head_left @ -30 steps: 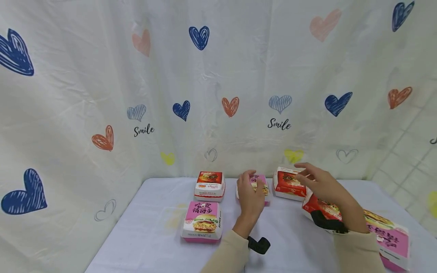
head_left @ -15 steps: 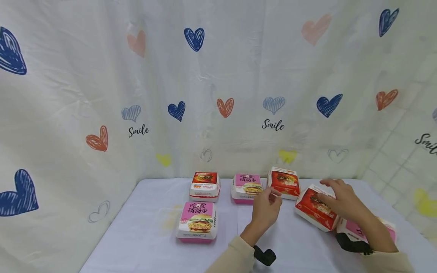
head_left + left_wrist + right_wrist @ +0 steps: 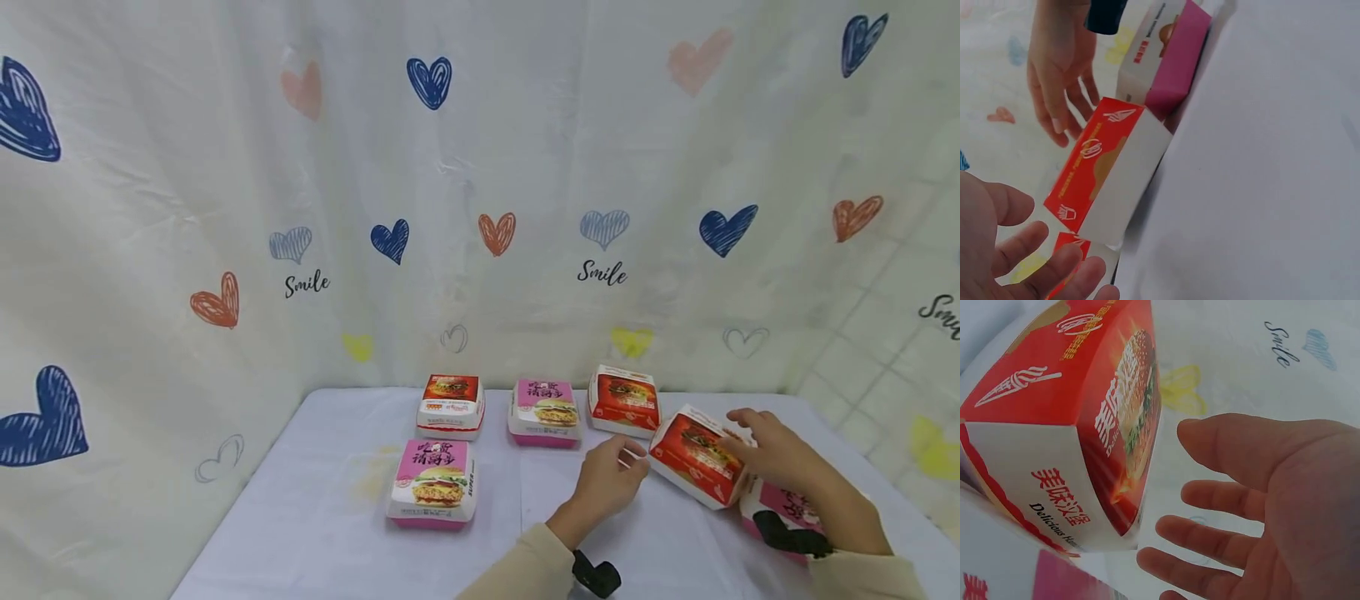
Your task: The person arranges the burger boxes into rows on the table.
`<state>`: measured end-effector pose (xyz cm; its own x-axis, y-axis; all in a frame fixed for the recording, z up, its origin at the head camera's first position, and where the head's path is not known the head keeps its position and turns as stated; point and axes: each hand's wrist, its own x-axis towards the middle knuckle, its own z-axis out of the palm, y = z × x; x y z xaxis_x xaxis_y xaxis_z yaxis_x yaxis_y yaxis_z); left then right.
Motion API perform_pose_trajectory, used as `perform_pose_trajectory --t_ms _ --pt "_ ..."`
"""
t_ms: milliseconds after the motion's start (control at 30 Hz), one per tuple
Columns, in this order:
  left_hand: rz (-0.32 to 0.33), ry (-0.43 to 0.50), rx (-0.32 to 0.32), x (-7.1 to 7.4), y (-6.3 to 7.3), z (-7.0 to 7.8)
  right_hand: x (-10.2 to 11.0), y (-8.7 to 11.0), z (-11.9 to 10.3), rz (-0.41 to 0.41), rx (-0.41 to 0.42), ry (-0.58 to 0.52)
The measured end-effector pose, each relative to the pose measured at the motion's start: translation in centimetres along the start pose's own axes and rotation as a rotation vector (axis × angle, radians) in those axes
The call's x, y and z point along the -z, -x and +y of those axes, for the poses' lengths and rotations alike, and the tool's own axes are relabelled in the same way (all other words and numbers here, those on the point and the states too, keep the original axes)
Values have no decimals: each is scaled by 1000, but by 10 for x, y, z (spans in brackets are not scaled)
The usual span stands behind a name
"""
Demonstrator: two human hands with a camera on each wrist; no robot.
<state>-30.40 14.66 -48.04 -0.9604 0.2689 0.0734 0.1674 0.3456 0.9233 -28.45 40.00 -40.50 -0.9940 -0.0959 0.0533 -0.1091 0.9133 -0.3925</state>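
Observation:
A red burger box (image 3: 697,460) lies at an angle on the right part of the table, between my two hands. My left hand (image 3: 611,479) hovers just left of it, fingers loosely bent and holding nothing. Over its right end is my right hand (image 3: 783,454); in the right wrist view a gap shows between the relaxed fingers (image 3: 1210,540) and the box's printed side. A pink burger box (image 3: 783,507), partly hidden by my right wrist, sits close against the red one. Behind them stands another red burger box (image 3: 624,402), its near corner close to the angled one.
At the back, a pink burger box (image 3: 545,414) and a red-topped white burger box (image 3: 452,407) stand farther left. One more pink burger box (image 3: 432,486) sits nearer on the left. A heart-patterned curtain (image 3: 525,167) hangs behind the white table (image 3: 315,517).
My left hand has moved right, from over the back pink box to beside the angled red box. My right hand has shifted right and down, and the right-hand pink box has moved left.

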Motion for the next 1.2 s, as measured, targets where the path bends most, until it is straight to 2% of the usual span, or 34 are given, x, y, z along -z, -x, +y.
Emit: perform_pose_trajectory --t_ms 200,300,633,900,1033,1200 --pt "-40 -144 26 -14 -9 0 -1 2 7 -4 24 7" --pt "-43 -137 57 -20 -13 2 1 1 10 -12 29 16" --pt "-30 -98 73 -29 -14 6 1 -4 9 -49 36 16" --pt "-39 -68 99 -29 -7 8 0 -4 7 -67 16 23" --pt "-49 -73 69 -24 -4 3 -2 -5 4 -74 30 18" --pt "-90 -102 24 -12 -1 -7 -5 -6 -5 -93 45 15"
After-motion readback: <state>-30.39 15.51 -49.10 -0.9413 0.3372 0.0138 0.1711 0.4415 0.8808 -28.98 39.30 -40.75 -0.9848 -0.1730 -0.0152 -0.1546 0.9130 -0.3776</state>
